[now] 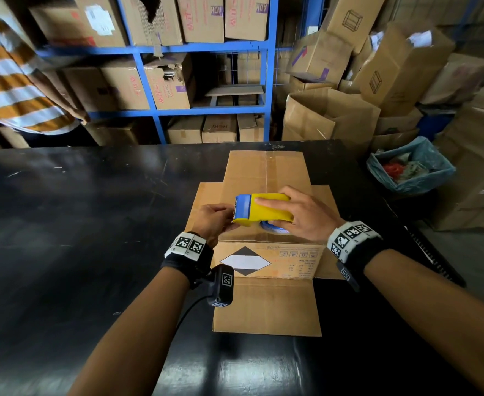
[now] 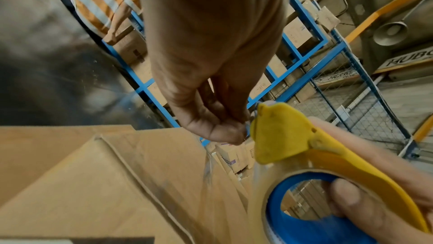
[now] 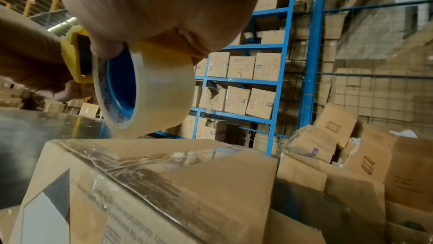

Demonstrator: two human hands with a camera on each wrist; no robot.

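Note:
A cardboard box (image 1: 263, 178) stands on the black table (image 1: 92, 224), its side flaps spread flat and its top seam taped. My right hand (image 1: 298, 215) grips a yellow tape dispenser (image 1: 266, 210) with a clear tape roll (image 3: 150, 96) on a blue core, held just above the box's near edge (image 3: 152, 157). My left hand (image 1: 215, 221) pinches the loose tape end (image 2: 246, 129) at the dispenser's blue cutter (image 1: 243, 205). In the left wrist view a clear strip (image 2: 208, 170) hangs from the pinch towards the box top (image 2: 93, 183).
A blue rack (image 1: 268, 81) filled with cartons stands behind the table. Loose cartons (image 1: 378, 70) pile up at the right, with a lined waste bin (image 1: 409, 167) beside the table's corner. A person in a striped shirt (image 1: 15, 81) stands at the far left.

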